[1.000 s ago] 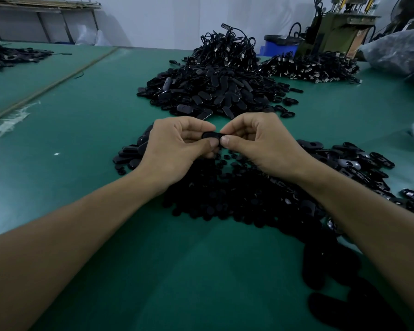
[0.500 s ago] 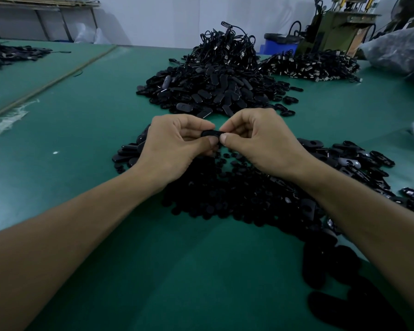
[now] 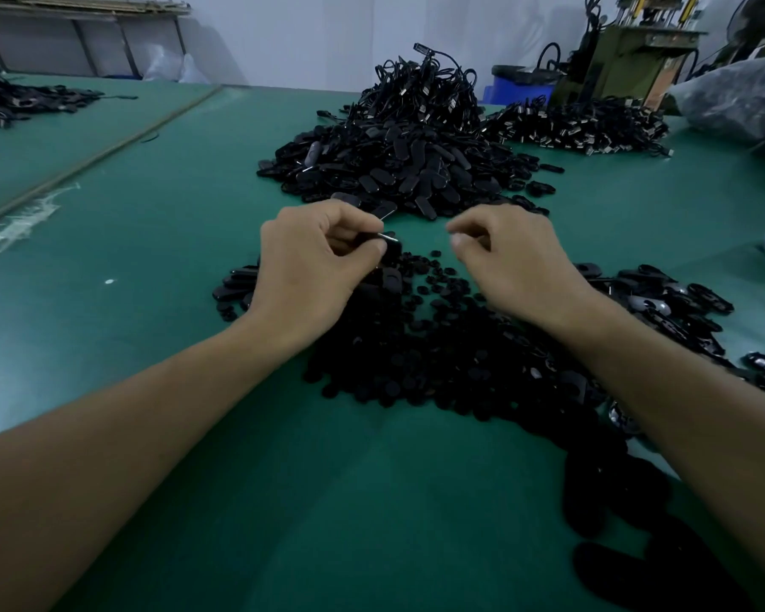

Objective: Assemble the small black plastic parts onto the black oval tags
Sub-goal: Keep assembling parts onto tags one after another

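My left hand pinches a black oval tag between thumb and fingers, just above the near heap. My right hand hovers a short way to the right, apart from the tag, its fingers curled with nothing seen in them. Under both hands lies a heap of small round black parts. Loose oval tags spread to the right of that heap, and a few more lie by my left wrist.
A big pile of black oval tags sits beyond my hands on the green table. Behind it are corded pieces and another pile. A plastic bag lies far right, a machine at the back.
Both hands held the tag together before. Now my right hand has let go and drawn off to the right, while my left hand keeps the tag.
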Motion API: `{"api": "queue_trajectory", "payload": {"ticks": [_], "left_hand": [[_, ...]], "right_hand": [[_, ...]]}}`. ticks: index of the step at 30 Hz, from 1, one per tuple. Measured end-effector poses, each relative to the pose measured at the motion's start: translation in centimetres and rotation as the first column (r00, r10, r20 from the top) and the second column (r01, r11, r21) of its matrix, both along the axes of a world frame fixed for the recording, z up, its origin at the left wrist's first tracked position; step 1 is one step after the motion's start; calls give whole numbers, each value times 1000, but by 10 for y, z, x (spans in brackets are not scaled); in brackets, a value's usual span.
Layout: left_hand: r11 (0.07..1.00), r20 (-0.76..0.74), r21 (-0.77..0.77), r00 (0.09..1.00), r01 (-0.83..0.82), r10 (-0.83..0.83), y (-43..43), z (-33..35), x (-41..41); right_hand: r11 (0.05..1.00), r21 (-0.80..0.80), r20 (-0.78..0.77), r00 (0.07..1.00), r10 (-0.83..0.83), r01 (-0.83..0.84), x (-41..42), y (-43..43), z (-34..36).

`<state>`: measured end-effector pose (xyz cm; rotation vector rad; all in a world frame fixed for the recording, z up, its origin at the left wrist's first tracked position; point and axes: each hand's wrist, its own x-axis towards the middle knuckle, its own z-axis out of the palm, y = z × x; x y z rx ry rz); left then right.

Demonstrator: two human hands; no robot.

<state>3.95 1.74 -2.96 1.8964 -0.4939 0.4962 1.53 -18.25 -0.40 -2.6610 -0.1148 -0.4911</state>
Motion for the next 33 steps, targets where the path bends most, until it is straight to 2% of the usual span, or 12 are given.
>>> {"api": "queue_trajectory", "payload": {"ticks": [2,4,7,14,16,19,21,23,25,28,30,33], "left_hand": [[998,54,21,997,-57,56,2,1,0],[990,49,70,991,-125,122,3,1,1],[967,16,148,978,-208,207,7,1,4],[889,8,352,951,-293,310,15,0,12],[878,26,361,944,-316,329,15,-1,13],[912,74,281,954,-298,289,12,-1,10],[957,111,184,973,-222,205,8,1,5],[988,115,102,988,-112,100,2,2,-2],[999,52,44,999,1,-3,-5,3,-8],[987,-124,-86,981,138,-148,-13,4,-12],[970,-197,-177,960,165,-199,-15,4,-11],[942,-264,-296,935,157,-238,-14,4,-7]], "right_hand": [[955,-246,-78,978,-193,168,0,-8,-4],[901,-363,-160,936,-313,239,-3,-10,-9],[898,-372,-191,927,-323,236,-5,-10,-12],[932,-299,-62,971,-233,205,-4,-15,-10],[949,-253,-36,978,-205,189,-3,-16,-11],[973,-151,9,985,-174,174,-2,-18,-10],[991,-42,43,991,-123,125,0,-16,-8],[993,120,75,997,-9,0,0,-9,-6],[956,248,115,985,131,-156,-4,2,-4],[899,317,219,946,240,-302,-8,17,-6],[854,388,265,929,256,-346,-9,21,-8],[737,547,268,917,294,-396,-9,19,-8]]}}
